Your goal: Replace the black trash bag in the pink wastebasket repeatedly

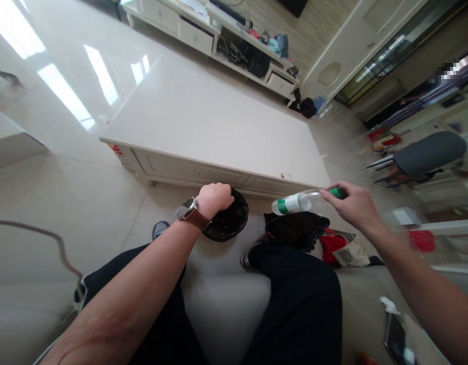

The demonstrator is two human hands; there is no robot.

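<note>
My left hand (216,199), with a watch on its wrist, is closed at the rim of a round trash bin (234,229) lined with a black bag. The bin stands on the floor between my feet, and its inside is dark. In my right hand (350,205) is a clear plastic bottle (295,203) with a green and white label. My fingers grip it at the green cap end, and its base points left. Just below the bottle, a black plastic bag (295,230) lies beside my right leg, apart from my right hand.
A long white coffee table (219,121) stands ahead. Right of my knee sits a red and white bag (344,248). A phone (395,332) lies on the sofa at lower right. Farther off are a TV cabinet (196,36) and a grey chair (431,154).
</note>
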